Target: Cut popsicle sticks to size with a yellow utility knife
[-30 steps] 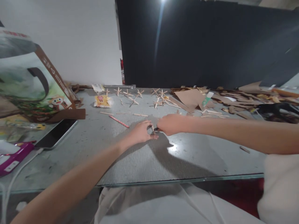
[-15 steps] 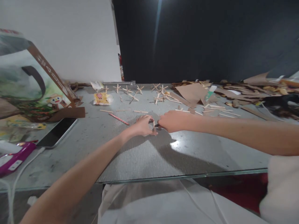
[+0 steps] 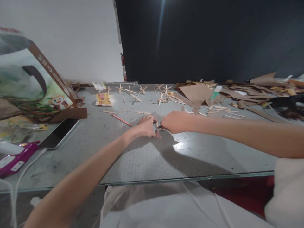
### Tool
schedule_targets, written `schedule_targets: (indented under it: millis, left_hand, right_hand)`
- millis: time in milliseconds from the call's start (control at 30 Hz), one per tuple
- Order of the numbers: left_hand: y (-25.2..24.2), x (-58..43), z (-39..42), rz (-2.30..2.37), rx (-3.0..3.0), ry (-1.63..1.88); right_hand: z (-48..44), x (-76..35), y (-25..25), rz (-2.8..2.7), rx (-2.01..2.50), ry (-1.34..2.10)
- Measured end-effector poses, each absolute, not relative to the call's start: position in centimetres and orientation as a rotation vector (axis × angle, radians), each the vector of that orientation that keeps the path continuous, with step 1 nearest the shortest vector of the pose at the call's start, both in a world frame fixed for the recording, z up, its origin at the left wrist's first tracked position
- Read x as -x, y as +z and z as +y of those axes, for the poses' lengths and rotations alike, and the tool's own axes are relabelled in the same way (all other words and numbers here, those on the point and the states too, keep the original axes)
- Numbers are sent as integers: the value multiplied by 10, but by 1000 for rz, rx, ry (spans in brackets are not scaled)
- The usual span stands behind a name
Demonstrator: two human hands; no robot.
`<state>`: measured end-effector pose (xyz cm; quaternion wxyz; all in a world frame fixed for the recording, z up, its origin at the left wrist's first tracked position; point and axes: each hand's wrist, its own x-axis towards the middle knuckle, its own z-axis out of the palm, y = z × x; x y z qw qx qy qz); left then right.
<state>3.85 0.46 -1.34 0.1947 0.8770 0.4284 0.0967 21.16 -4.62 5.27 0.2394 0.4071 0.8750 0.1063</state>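
My left hand point(image 3: 146, 126) is closed on a short wooden stick point(image 3: 157, 125), with fingers at its far end and thumb at its near end. The stick is held close over the grey tabletop point(image 3: 133, 164). From the right, my right hand point(image 3: 175, 122) grips a thin dark-tipped tool point(image 3: 160, 127); its tip meets or nearly meets the stick. My fist hides the rest of the tool, so its kind is unclear. Left of my hands lies a red patterned pencil-like stick point(image 3: 121, 120). Behind them lie loose wooden sticks point(image 3: 143, 112).
Several crossed-stick stars point(image 3: 129, 91) stand along the back near a yellow packet point(image 3: 104, 99). Brown paper scraps point(image 3: 196, 95) and more sticks point(image 3: 220, 108) lie at right. On the left are a phone point(image 3: 59, 133), a purple device point(image 3: 19, 160) with a white cable, and a printed box point(image 3: 35, 82).
Both hands keep nearly the same position and hold. The left fingers have shifted slightly around the stick, and the whole view has moved a little.
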Motion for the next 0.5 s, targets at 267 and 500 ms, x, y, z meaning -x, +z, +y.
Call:
schedule_targets:
  millis: [267, 500]
  left_hand:
    - [-13, -38, 5, 1229, -2443, 257]
    - [-14, -38, 5, 1212, -2466, 268]
  right_hand:
    - [-51, -208, 58, 2363, -1110, 302]
    - [-51, -208, 58, 2372, -1110, 290]
